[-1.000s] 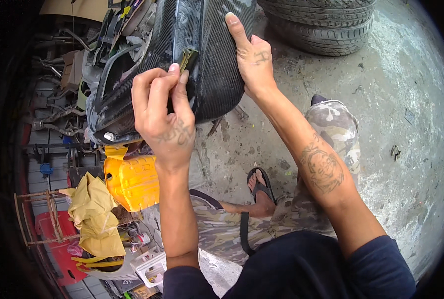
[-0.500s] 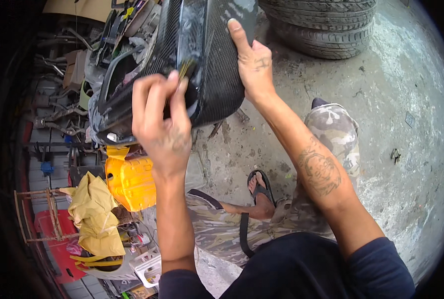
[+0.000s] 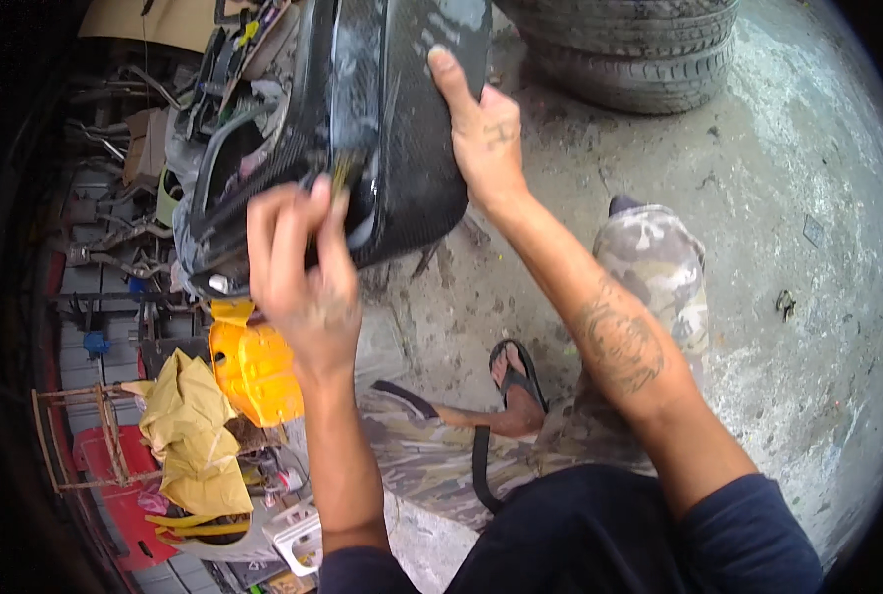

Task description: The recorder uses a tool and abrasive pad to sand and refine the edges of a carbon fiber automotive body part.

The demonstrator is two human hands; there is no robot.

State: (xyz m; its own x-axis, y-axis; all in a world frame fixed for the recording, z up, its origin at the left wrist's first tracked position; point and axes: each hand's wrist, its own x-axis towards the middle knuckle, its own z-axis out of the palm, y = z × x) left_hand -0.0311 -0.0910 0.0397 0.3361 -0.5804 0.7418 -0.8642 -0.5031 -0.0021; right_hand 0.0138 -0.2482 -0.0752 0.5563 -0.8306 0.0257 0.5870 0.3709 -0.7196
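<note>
A glossy black carbon-fibre panel (image 3: 416,148), with a woven pattern and a channel down its middle, is tilted up in front of me. My right hand (image 3: 489,139) grips its right edge, the thumb flat on top and the fingers hidden behind. In my left hand (image 3: 303,243), slightly blurred, the fingers pinch a small brush (image 3: 341,178) with yellowish bristles. Its tip meets the panel in the channel, near the lower end; the rest of the brush is hidden by my fingers. Whitish wet-looking smears mark the panel's upper surface.
Stacked tyres (image 3: 624,64) stand at the far right on the stained concrete floor (image 3: 768,396). Along the left lie metal pipes (image 3: 114,238), a yellow plastic part (image 3: 256,371), crumpled brown paper (image 3: 189,426), a rusty frame (image 3: 104,436) and a red panel (image 3: 114,485).
The panel and both hands sit slightly farther left in the picture. My left hand and the brush are a little lower on the panel; both hands keep their hold.
</note>
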